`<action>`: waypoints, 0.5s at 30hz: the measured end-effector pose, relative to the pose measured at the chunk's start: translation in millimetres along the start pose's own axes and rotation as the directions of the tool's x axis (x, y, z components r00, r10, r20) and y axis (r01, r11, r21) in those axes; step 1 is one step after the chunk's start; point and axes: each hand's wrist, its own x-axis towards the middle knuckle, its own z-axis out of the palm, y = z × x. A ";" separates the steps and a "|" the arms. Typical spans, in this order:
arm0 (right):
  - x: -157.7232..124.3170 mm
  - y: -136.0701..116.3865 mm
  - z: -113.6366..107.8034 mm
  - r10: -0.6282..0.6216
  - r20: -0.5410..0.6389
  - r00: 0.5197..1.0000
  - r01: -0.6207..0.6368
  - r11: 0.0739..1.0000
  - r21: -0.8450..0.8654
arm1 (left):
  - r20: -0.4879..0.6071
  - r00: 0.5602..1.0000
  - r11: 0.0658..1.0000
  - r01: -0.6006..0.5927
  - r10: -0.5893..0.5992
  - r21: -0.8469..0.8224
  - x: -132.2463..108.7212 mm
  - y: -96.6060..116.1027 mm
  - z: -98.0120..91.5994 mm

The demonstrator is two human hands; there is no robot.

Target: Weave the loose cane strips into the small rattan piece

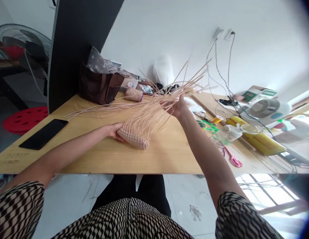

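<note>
A partly woven basket (133,138) lies on its side on the wooden table, its tight beige weave toward me. Long loose strands (149,116) fan out from its edge toward the back and the left. My left hand (116,130) grips the woven part at its left end, with some fingers hidden under it. Farther back, my right hand (175,105) is closed around a bundle of the loose strands, which stick out past it to the upper right. A second small woven piece (134,94) with a purple edge lies behind the strands.
A black phone (44,134) lies at the table's left, before a dark bag (99,83). At right are pink scissors (234,158), a plastic cup (229,133), a yellow package (259,137), a white fan (265,109) and hanging cables. A red stool (25,119) stands beyond the left edge.
</note>
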 end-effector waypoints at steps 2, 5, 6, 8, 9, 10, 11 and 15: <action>-4.5 37.8 0.5 0.213 0.044 0.976 -0.215 0.976 0.029 | 0.088 0.959 0.962 0.262 -0.268 0.076 -10.7 -2.7 -6.9; -26.4 77.6 0.0 0.399 0.016 0.917 -0.398 0.915 -0.068 | 0.054 0.929 0.915 0.349 -0.367 0.202 -21.2 -6.6 -13.0; -35.1 85.6 -1.2 0.398 -0.002 0.917 -0.395 0.910 -0.126 | 0.016 0.947 0.921 0.308 -0.321 0.238 -23.7 -7.4 -14.1; -52.6 95.0 -5.8 0.338 -0.030 0.941 -0.334 0.910 -0.244 | -0.053 0.989 0.951 0.146 -0.137 0.272 -28.6 -7.9 -14.7; -61.2 97.1 -9.2 0.299 -0.038 0.953 -0.297 0.909 -0.293 | -0.068 0.998 0.961 0.032 -0.014 0.274 -31.1 -7.7 -14.2; -69.4 98.1 -13.1 0.268 -0.043 0.962 -0.267 0.907 -0.326 | -0.062 0.992 0.958 -0.088 0.109 0.274 -33.6 -7.5 -12.9; -77.5 98.6 -17.4 0.253 -0.045 0.967 -0.253 0.907 -0.337 | -0.040 0.975 0.940 -0.199 0.219 0.276 -36.1 -7.5 -10.9; -106.5 102.6 -33.7 0.266 -0.042 0.963 -0.267 0.926 -0.266 | 0.046 0.911 0.857 -0.401 0.409 0.322 -44.4 -12.3 3.1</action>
